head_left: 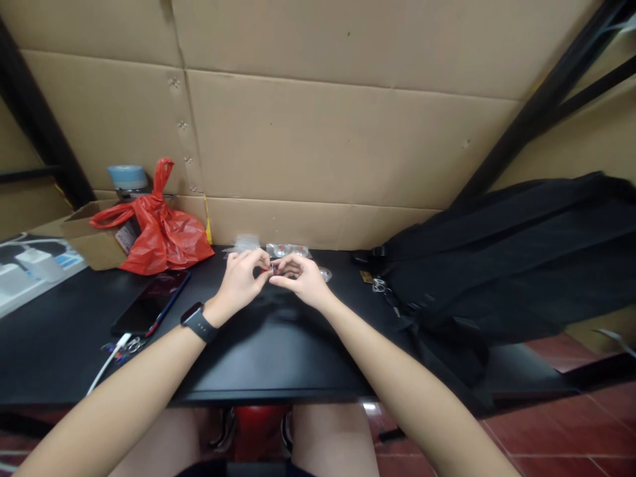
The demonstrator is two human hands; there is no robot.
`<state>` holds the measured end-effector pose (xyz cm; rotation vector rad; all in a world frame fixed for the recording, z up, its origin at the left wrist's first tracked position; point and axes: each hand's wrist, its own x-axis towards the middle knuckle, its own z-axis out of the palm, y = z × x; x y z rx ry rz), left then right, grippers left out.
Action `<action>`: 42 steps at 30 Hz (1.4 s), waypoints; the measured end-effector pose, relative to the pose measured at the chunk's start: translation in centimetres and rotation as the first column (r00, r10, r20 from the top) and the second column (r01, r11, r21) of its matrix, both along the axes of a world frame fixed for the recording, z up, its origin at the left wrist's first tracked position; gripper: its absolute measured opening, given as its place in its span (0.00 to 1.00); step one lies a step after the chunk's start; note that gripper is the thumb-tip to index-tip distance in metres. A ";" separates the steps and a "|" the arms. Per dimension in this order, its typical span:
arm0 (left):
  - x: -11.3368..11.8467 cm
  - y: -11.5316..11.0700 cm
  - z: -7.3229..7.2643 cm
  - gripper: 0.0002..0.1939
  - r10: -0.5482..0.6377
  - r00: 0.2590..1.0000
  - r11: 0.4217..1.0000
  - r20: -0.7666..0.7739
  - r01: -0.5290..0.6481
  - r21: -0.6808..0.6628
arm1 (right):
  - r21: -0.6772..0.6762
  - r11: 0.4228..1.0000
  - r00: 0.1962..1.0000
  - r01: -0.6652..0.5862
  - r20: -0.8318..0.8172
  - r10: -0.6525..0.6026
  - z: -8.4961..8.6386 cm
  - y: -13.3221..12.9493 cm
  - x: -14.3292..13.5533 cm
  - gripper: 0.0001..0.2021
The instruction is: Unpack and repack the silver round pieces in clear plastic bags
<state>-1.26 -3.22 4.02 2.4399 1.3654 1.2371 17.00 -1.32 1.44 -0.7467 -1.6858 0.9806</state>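
Note:
Above the black table point(278, 358), my left hand point(243, 277) and my right hand point(304, 279) meet, thumbs and fingers pinched together. Between the fingertips is a small thing with a thin pale edge and a bit of red point(273, 269); it is too small and covered to name. Both hands are closed on it. Just behind them lie clear plastic packets with red bits point(288, 250) and a pile of clear plastic bags point(244, 244). A round clear piece point(325, 273) shows beside my right hand.
On the left stand a red plastic bag point(169, 238), an open cardboard box point(94, 242), a blue-lidded container point(128, 176), a phone point(149, 305), keys with a white cable point(130, 346) and a power strip point(30, 285). A black backpack point(517, 258) fills the right. Cardboard point(318, 139) walls the back.

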 end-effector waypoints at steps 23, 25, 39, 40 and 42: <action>0.2 -0.6 -0.2 0.10 -0.060 0.998 0.997 0.012 0.059 0.057 | 0.258 0.963 0.966 0.083 0.215 -0.141 1.1 0.2 1.1 0.12; 0.3 -0.8 -0.2 0.16 -0.089 0.996 0.994 0.000 0.089 0.057 | 0.248 0.966 0.970 0.071 0.209 -0.124 1.3 0.2 1.3 0.12; -1.5 1.0 -0.7 0.17 -0.136 0.957 0.991 -0.256 0.128 -0.048 | 0.316 0.946 0.913 0.070 0.361 -0.188 1.3 1.0 2.9 0.06; -2.0 1.4 -0.7 0.16 -0.129 0.960 0.991 -0.247 0.120 -0.050 | 0.337 0.940 0.889 0.059 0.410 -0.202 1.0 1.3 3.1 0.06; -3.2 2.4 -0.8 0.16 -0.079 0.977 0.996 -0.196 0.070 -0.053 | 0.358 0.932 0.841 0.052 0.488 -0.234 0.6 1.8 3.5 0.06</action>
